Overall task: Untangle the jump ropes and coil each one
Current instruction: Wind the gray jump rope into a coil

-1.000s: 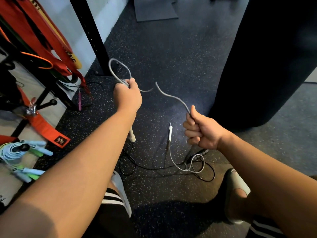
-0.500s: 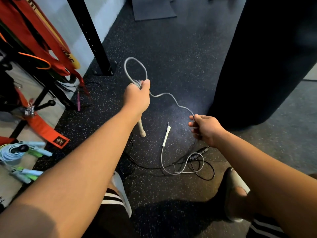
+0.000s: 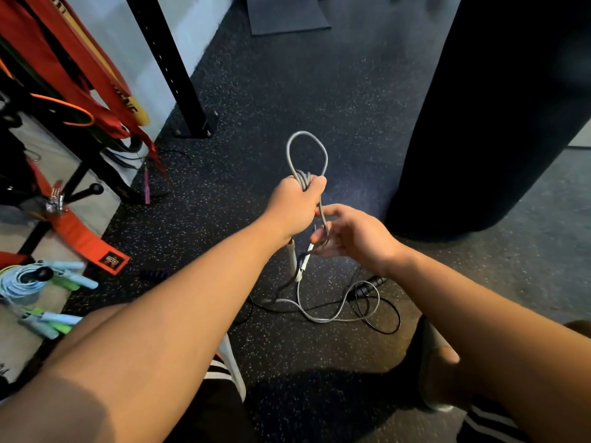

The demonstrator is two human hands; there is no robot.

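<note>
A black steel post (image 3: 166, 59) stands bolted to the speckled rubber floor (image 3: 319, 91). Left of the post hang red straps (image 3: 64, 59). Right of the post lies a grey mat (image 3: 287, 14), and farther right stands a dark punching bag (image 3: 495, 107).

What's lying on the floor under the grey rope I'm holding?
The grey rope's slack lies tangled with a thin black rope; your right hand hides part of the hanging strand.

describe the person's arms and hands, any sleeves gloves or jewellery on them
Both arms are bare along their whole visible length, with no sleeves. The left hand and right hand wear no gloves, and no watch, band or ring shows on the wrists or fingers.
</note>
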